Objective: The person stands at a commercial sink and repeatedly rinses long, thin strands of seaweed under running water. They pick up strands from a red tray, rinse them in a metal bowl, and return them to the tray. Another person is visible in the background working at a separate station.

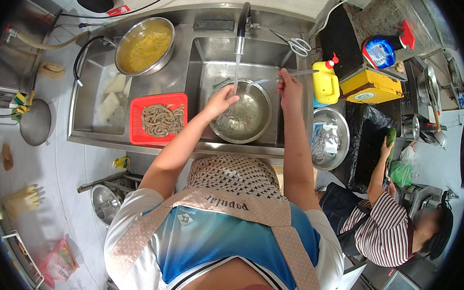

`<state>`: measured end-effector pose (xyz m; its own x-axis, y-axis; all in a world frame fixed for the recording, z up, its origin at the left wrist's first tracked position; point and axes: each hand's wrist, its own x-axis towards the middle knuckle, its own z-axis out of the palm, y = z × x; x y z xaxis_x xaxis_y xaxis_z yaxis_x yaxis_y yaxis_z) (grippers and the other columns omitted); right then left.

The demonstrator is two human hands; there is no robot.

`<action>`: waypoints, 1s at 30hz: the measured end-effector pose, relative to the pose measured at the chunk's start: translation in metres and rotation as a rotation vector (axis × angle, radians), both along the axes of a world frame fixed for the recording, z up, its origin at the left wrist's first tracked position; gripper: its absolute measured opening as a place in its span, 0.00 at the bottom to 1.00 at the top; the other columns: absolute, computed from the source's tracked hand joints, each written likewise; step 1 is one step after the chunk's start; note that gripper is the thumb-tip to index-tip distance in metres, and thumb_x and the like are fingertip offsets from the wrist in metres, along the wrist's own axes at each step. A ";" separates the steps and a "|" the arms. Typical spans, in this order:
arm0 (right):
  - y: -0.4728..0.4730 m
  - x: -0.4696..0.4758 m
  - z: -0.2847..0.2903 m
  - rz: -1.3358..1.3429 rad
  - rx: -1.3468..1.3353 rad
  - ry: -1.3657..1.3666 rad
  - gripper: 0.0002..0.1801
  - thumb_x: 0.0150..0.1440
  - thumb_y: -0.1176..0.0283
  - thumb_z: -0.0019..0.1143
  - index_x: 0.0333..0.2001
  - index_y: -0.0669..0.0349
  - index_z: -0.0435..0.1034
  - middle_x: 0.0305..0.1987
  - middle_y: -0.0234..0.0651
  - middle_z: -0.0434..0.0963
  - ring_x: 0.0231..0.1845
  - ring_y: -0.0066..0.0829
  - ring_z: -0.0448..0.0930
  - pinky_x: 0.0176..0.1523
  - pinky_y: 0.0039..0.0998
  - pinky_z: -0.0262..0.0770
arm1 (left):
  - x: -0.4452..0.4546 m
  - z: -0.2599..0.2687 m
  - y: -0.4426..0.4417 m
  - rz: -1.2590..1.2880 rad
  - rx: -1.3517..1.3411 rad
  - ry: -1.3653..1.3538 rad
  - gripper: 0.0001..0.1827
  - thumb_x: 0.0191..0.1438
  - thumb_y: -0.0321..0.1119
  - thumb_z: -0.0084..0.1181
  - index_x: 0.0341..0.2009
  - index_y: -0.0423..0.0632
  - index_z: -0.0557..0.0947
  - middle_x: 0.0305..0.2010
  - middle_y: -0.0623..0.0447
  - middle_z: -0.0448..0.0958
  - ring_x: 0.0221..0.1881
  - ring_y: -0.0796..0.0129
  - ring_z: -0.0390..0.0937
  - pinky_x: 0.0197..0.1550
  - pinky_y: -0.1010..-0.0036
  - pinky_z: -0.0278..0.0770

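Water runs from the faucet [240, 47] into a steel bowl [253, 122] of water standing in the sink basin. At the stream, over the bowl's left rim, is my left hand [220, 101]; its thumb is apart from the fingers, and I cannot tell whether it holds anything small. My right hand [290, 87] is closed on a thin, long metal utensil [304, 72], possibly a knife or tongs, whose other end reaches over the bowl. Left of the basin, a red plastic basket [137, 118] holds peeled, greyish shrimp-like pieces [162, 119].
A steel bowl of yellow strips in liquid [148, 50] stands at the upper left. Kitchen scissors [298, 45] lie behind the basin. Right of it are a yellow bottle [325, 83] and a steel bowl with packets [344, 139]. Another person [385, 228] works at the far right, holding a green vegetable.
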<state>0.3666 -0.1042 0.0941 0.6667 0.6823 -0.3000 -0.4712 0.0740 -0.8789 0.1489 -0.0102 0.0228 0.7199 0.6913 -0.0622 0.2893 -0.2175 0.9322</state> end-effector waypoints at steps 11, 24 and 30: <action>0.011 -0.025 0.008 0.119 0.031 -0.101 0.10 0.51 0.69 0.56 0.23 0.62 0.67 0.18 0.28 0.69 0.18 0.17 0.68 0.24 0.19 0.64 | 0.012 0.066 -0.004 -0.209 -0.932 -0.270 0.21 0.56 0.32 0.42 0.54 0.37 0.64 0.48 0.44 0.70 0.49 0.62 0.71 0.50 0.73 0.68; 0.009 -0.017 0.013 0.092 0.016 -0.113 0.09 0.51 0.69 0.56 0.23 0.61 0.68 0.18 0.26 0.68 0.18 0.15 0.67 0.24 0.18 0.62 | 0.010 0.076 -0.003 -0.284 -1.118 -0.388 0.28 0.45 0.24 0.38 0.55 0.36 0.63 0.52 0.40 0.68 0.51 0.56 0.70 0.52 0.68 0.69; 0.009 -0.016 0.011 0.083 0.011 -0.130 0.09 0.50 0.69 0.57 0.23 0.60 0.68 0.17 0.25 0.67 0.17 0.14 0.65 0.23 0.17 0.60 | 0.009 0.076 -0.002 -0.327 -1.134 -0.381 0.24 0.50 0.28 0.41 0.53 0.37 0.63 0.51 0.41 0.68 0.50 0.57 0.71 0.50 0.69 0.70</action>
<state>0.3508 -0.0953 0.1048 0.6409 0.7390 -0.2075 -0.3587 0.0495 -0.9321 0.1578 -0.0121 0.0983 0.9517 0.1688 -0.2566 0.0422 0.7556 0.6536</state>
